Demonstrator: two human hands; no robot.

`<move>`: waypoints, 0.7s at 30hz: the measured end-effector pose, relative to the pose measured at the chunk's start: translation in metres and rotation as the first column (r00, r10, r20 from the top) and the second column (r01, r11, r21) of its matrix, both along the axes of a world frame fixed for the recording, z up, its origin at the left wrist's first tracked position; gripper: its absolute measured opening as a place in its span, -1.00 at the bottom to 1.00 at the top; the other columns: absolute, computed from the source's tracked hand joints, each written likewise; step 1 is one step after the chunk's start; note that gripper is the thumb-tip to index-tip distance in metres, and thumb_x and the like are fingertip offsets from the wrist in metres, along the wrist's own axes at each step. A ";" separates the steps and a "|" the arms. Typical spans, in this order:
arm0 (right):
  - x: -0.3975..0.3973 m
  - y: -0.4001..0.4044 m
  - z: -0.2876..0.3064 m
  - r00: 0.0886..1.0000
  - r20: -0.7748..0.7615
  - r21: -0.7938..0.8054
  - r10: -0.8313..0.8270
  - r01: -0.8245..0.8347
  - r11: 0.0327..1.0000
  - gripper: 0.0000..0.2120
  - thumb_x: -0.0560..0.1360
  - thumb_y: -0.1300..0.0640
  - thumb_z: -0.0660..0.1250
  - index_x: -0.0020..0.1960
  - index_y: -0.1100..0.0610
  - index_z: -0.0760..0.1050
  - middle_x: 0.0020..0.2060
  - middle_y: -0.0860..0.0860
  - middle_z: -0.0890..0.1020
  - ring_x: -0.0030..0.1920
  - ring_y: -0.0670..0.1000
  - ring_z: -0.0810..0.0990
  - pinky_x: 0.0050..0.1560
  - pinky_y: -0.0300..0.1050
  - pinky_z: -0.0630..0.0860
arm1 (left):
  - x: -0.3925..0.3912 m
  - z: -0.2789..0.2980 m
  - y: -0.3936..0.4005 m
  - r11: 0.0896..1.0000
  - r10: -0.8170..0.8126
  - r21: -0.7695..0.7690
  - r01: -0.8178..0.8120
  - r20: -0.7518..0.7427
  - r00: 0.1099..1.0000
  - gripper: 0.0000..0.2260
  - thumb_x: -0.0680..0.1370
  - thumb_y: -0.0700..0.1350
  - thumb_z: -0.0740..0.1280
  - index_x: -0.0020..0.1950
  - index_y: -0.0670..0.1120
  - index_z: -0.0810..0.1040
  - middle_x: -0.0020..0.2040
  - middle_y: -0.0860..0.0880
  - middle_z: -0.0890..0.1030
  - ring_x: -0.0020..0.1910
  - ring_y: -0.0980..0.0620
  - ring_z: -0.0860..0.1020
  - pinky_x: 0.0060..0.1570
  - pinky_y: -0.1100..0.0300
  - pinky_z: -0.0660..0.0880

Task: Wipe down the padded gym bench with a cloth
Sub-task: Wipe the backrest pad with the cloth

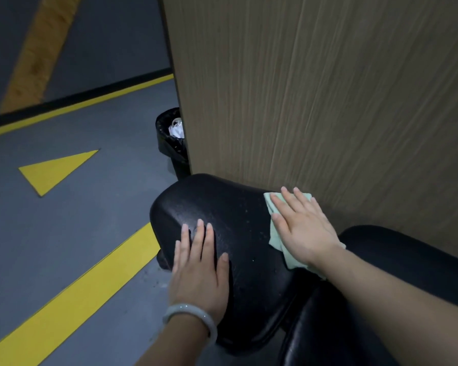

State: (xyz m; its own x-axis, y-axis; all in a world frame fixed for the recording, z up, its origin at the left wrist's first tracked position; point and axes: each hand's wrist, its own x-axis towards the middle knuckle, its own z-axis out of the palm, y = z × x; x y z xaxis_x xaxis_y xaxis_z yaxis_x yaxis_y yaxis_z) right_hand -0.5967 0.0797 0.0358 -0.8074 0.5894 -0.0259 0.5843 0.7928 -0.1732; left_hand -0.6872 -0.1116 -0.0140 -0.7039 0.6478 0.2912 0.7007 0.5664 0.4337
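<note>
Black, pebbled vinyl covers the bench (238,220), whose rounded seat pad fills the middle of the view and shines with small wet specks; a second black pad (407,262) of it runs off toward 4 o'clock. The pale green cloth (275,233) lies flat on the seat pad at its 2 o'clock side, close against the wood-grain panel (315,88) that stands upright just behind the bench. The right hand (302,228) presses down on the cloth with palm flat and fingers straight and slightly spread, so its grip is fully open and closes round nothing; cloth edges show past the fingertips and beside the wrist. The left hand (198,270) rests on the bare vinyl at the pad's 8 o'clock edge, fingers straight and together, pointing toward 12 o'clock, its grip likewise open and holding nothing. A pale jade-coloured bangle (188,317) sits on the left wrist. The two hands are apart, with wet vinyl between them. At 11 o'clock from the pad, a black bin (169,143) lined with a black bag stands on the floor, partly hidden by the panel's edge, with something white inside it. The grey floor (77,220) carries yellow lines and a yellow triangle (56,169) at 9 o'clock.
</note>
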 end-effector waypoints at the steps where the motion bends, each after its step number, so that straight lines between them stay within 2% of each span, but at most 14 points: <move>1: 0.004 -0.004 0.001 1.000 0.009 0.001 0.002 -0.002 1.000 -0.49 0.63 -0.14 -0.24 0.56 -0.09 -0.13 0.55 -0.12 -0.16 0.52 -0.08 -0.29 0.49 -0.06 -0.32 | 0.001 0.002 0.000 1.000 -0.009 -0.017 0.009 0.000 1.000 -0.34 0.55 0.20 -0.24 0.55 -0.10 0.14 0.54 0.06 -0.01 0.53 0.07 -0.18 0.43 0.24 -0.34; 6: 0.034 -0.042 -0.001 0.981 0.071 0.047 0.181 -0.184 0.982 -0.17 0.34 -0.30 -0.65 0.55 -0.09 -0.24 0.50 -0.14 -0.31 0.48 -0.06 -0.40 0.46 -0.04 -0.38 | 0.002 0.011 -0.001 0.997 -0.059 -0.046 0.059 -0.003 0.998 -0.33 0.50 0.16 -0.31 0.56 -0.07 0.00 0.52 0.12 -0.13 0.50 0.16 -0.28 0.43 0.24 -0.35; 8: 0.032 -0.039 -0.001 0.984 0.051 0.035 0.170 -0.172 0.985 -0.24 0.39 -0.29 -0.58 0.55 -0.12 -0.22 0.49 -0.17 -0.31 0.48 -0.07 -0.40 0.47 -0.05 -0.36 | 0.002 0.009 -0.002 0.998 -0.065 -0.026 0.065 0.002 0.998 -0.34 0.51 0.14 -0.29 0.56 -0.07 0.03 0.53 0.12 -0.09 0.50 0.17 -0.25 0.44 0.24 -0.33; 11: 0.007 -0.016 0.000 0.998 -0.019 0.011 0.061 -0.061 0.998 -0.47 0.59 -0.19 -0.28 0.55 -0.16 -0.12 0.55 -0.14 -0.16 0.51 -0.09 -0.30 0.49 -0.06 -0.30 | -0.002 0.003 -0.002 0.997 -0.074 0.033 0.074 -0.007 0.997 -0.41 0.56 0.09 -0.16 0.53 -0.11 0.20 0.51 0.11 0.06 0.52 0.16 -0.09 0.46 0.24 -0.23; 13: -0.010 0.001 -0.001 1.000 -0.013 -0.019 0.004 -0.004 1.000 -0.52 0.64 -0.12 -0.17 0.55 -0.17 -0.08 0.56 -0.11 -0.09 0.53 -0.06 -0.22 0.51 -0.03 -0.25 | -0.003 -0.002 0.000 0.994 -0.075 0.077 0.076 -0.016 0.997 -0.46 0.57 0.06 -0.09 0.50 -0.11 0.26 0.50 0.10 0.13 0.51 0.18 -0.04 0.46 0.23 -0.19; 17: -0.024 0.014 -0.001 0.999 0.021 -0.029 -0.034 0.035 0.999 -0.51 0.64 -0.11 -0.18 0.56 -0.16 -0.09 0.56 -0.08 -0.06 0.54 -0.02 -0.16 0.51 0.02 -0.20 | -0.006 -0.008 0.002 0.990 -0.074 0.121 0.078 -0.041 0.996 -0.50 0.58 0.01 -0.02 0.47 -0.13 0.33 0.49 0.05 0.25 0.50 0.14 0.05 0.47 0.21 -0.13; 19: -0.014 0.001 -0.002 1.000 0.021 -0.003 0.009 -0.009 1.000 -0.49 0.62 -0.13 -0.23 0.56 -0.14 -0.10 0.56 -0.09 -0.09 0.54 -0.03 -0.19 0.51 0.02 -0.22 | -0.005 -0.010 0.001 0.990 -0.083 0.105 0.088 -0.058 0.995 -0.51 0.58 -0.02 0.00 0.45 -0.17 0.37 0.47 -0.02 0.32 0.49 0.06 0.11 0.46 0.16 -0.07; 21: 0.007 -0.023 -0.004 0.993 -0.032 0.054 0.115 -0.113 0.992 -0.39 0.54 -0.20 -0.36 0.56 -0.12 -0.06 0.56 -0.08 -0.09 0.54 -0.02 -0.21 0.49 -0.01 -0.26 | -0.004 -0.008 0.000 0.991 -0.089 0.091 0.094 -0.057 0.994 -0.52 0.58 -0.04 0.01 0.43 -0.19 0.39 0.46 -0.06 0.36 0.48 0.02 0.15 0.44 0.10 -0.01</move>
State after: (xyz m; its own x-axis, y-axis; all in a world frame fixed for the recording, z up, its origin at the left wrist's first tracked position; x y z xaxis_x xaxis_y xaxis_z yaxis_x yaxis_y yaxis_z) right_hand -0.5901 0.0569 0.0318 -0.8692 0.4935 0.0314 0.4842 0.8622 -0.1489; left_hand -0.6917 -0.1117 -0.0219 -0.6249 0.6772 0.3884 0.7711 0.4577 0.4427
